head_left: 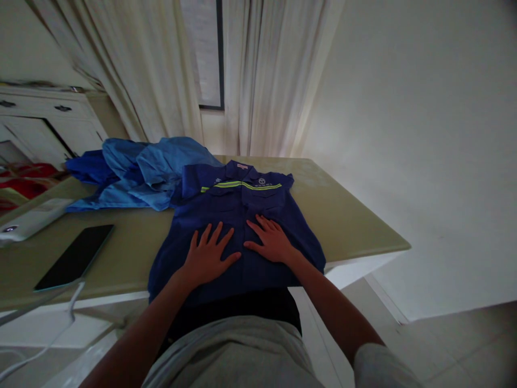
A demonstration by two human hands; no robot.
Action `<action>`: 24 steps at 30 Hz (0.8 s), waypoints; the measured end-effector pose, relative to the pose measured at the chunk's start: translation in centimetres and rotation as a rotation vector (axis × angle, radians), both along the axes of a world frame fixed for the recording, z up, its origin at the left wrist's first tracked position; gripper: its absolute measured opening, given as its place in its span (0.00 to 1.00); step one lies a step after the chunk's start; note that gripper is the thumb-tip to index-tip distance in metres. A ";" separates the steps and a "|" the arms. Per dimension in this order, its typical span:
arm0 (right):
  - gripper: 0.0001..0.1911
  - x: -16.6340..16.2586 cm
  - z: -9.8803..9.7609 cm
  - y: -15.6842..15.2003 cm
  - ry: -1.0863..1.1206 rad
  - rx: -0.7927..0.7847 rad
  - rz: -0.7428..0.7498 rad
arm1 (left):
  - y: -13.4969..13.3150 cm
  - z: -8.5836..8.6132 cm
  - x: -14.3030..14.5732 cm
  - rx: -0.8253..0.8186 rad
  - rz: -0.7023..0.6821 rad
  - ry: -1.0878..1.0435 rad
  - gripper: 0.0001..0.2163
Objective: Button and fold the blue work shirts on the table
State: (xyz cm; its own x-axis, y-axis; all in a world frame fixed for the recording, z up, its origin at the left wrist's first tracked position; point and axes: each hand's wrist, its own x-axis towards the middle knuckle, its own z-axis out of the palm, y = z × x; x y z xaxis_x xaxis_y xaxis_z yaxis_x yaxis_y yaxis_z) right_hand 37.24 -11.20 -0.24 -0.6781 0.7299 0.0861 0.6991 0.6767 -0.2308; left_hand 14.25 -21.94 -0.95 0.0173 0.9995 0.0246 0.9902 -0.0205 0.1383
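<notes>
A navy work shirt (226, 207) lies front side up on the table, its collar at the far end and its hem over the near edge. Yellow-green stripes and a pale gear-shaped print cross its chest. My left hand (208, 257) rests flat on the lower left of the shirt, fingers spread. On the other side of the button line, my right hand (272, 240) also lies flat with its fingers apart. Neither hand grips anything.
Rumpled blue clothes (157, 167) lie at the back left of the table (343, 215). A phone (76, 256) with a white cable (72, 307) and a white device (36, 220) are at the left. Curtains (274, 75) and a wall (424, 134) stand behind and right.
</notes>
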 end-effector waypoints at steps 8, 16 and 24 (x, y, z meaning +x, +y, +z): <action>0.45 -0.1 -0.1 3.6 -0.007 -0.014 0.016 | 6.5 3.4 -3.3 -0.162 -0.138 -0.132 0.35; 0.44 0.6 -0.7 2.7 0.048 0.016 0.054 | 13.9 6.5 -15.8 0.297 0.455 -0.106 0.19; 0.44 0.5 -0.7 2.7 0.042 0.010 0.056 | 16.3 5.5 -17.4 0.105 0.440 -0.359 0.12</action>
State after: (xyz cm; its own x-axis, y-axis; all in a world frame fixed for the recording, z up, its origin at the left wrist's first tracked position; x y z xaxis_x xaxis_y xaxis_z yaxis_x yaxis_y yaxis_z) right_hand 37.78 -8.50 -0.94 -0.7136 0.6897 0.1229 0.6496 0.7171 -0.2524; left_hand -3.18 -5.65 4.60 -0.4274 0.9026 0.0516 0.7999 0.3509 0.4868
